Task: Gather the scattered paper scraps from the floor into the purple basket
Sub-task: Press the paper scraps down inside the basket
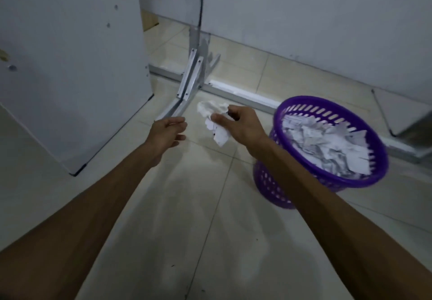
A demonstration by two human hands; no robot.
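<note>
At about nine o'clock from the paper, the left hand (168, 131) hangs over the floor tiles (191, 206) with fingers loosely extended, holding nothing. Just to its right, the right hand (236, 124) pinches a bunch of crumpled paper scraps (216, 122) between thumb and fingers, clear of the floor; part of the bunch droops below the hand toward six o'clock. At roughly four o'clock from that hand stands the purple basket (332, 179), upright, already heaped with white scraps near its rim. Behind the hands, at twelve o'clock, a metal frame foot (190, 80) rests on the tiles beside a white panel (70, 65). Assessment: the paper is very light, soft and easily torn, with no stiffness to speak of; loose pieces are likely to slip from a thin pinch. A fuller grasp around the middle of the bunch, with the free hand cupped beneath, would appear the safer hold for carrying it over the basket rim.
</note>
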